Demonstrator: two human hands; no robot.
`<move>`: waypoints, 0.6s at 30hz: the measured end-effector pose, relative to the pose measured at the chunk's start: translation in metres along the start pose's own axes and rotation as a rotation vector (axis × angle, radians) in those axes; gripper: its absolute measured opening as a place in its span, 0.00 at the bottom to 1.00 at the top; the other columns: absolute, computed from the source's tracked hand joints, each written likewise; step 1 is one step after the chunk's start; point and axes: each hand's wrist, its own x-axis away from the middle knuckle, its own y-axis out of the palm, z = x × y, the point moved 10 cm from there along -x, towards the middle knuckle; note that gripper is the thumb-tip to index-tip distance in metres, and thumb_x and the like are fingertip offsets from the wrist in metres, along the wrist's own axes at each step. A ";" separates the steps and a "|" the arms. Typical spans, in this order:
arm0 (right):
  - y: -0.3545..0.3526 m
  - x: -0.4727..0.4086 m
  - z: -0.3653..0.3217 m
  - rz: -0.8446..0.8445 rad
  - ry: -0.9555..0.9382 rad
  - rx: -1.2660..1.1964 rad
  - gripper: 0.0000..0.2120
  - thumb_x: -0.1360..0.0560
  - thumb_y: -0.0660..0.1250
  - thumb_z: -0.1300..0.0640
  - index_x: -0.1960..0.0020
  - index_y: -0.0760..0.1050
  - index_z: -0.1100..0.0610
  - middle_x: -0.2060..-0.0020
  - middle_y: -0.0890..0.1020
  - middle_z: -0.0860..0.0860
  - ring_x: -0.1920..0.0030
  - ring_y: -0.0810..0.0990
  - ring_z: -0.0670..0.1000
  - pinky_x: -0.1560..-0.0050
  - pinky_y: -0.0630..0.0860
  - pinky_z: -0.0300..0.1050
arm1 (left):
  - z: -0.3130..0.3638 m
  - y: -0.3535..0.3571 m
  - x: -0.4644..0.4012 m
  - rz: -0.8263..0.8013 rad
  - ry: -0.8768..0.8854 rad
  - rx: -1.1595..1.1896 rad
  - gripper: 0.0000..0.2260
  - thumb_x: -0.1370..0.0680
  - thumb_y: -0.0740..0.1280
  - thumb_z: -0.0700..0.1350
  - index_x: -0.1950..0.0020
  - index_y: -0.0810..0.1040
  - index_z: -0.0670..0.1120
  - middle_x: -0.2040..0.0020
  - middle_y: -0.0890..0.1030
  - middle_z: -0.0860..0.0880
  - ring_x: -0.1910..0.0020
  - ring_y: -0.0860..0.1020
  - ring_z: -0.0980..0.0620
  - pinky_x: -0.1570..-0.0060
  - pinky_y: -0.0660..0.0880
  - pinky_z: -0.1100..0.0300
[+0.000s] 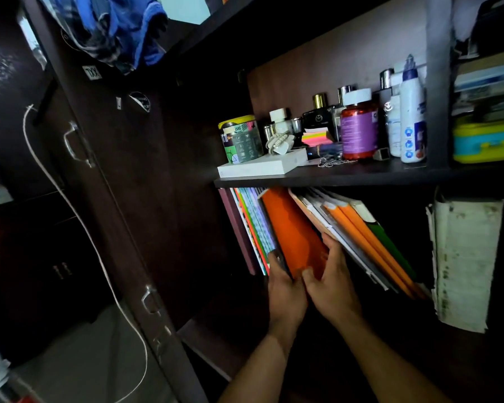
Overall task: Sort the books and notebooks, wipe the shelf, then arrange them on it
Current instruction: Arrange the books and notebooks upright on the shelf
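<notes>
A row of books and notebooks leans in the lower compartment of a dark shelf (361, 174). An orange notebook (291, 228) stands in the middle of the row. My left hand (285, 289) grips its lower left edge, thumb on the cover. My right hand (330, 283) holds its lower right edge, fingers reaching behind it against the tilted orange and green notebooks (370, 239). Thin colourful books (256, 228) stand to the left. A worn stack of papers (463, 263) stands at the right.
The upper shelf carries a white box (259, 167), a printed tin (239, 139), sticky notes (316, 136), perfume bottles, a red jar (358, 129) and a white bottle (412, 112). A dark wardrobe door (114, 184) with a hanging white cord (70, 205) stands left.
</notes>
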 end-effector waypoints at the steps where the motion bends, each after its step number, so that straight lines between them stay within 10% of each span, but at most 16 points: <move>1: -0.003 -0.001 -0.001 0.023 -0.001 0.024 0.33 0.25 0.71 0.58 0.23 0.63 0.52 0.27 0.71 0.52 0.28 0.71 0.54 0.30 0.70 0.50 | 0.001 0.009 -0.007 0.003 0.009 -0.051 0.19 0.26 0.66 0.56 0.37 0.64 0.67 0.39 0.80 0.55 0.43 0.81 0.52 0.40 0.78 0.49; 6: -0.022 0.015 -0.042 0.138 -0.261 0.242 0.09 0.29 0.66 0.50 0.53 0.82 0.49 0.58 0.86 0.46 0.57 0.85 0.51 0.54 0.81 0.47 | -0.006 0.006 -0.009 0.026 -0.156 -0.154 0.20 0.24 0.56 0.64 0.36 0.61 0.59 0.41 0.79 0.48 0.44 0.80 0.43 0.42 0.73 0.50; 12: -0.070 0.071 -0.123 0.292 -0.745 0.281 0.07 0.26 0.66 0.60 0.53 0.82 0.56 0.59 0.83 0.48 0.59 0.81 0.51 0.57 0.79 0.47 | 0.012 -0.015 -0.002 0.193 0.006 -0.023 0.18 0.28 0.69 0.60 0.49 0.62 0.57 0.58 0.79 0.51 0.56 0.81 0.43 0.54 0.76 0.48; 18: -0.091 0.047 -0.016 -0.061 -0.151 0.817 0.52 0.33 0.79 0.53 0.19 0.50 0.50 0.23 0.62 0.57 0.26 0.64 0.61 0.28 0.68 0.58 | 0.013 -0.021 -0.004 0.319 0.176 -0.010 0.13 0.21 0.70 0.47 0.51 0.65 0.58 0.60 0.76 0.55 0.61 0.78 0.52 0.58 0.77 0.49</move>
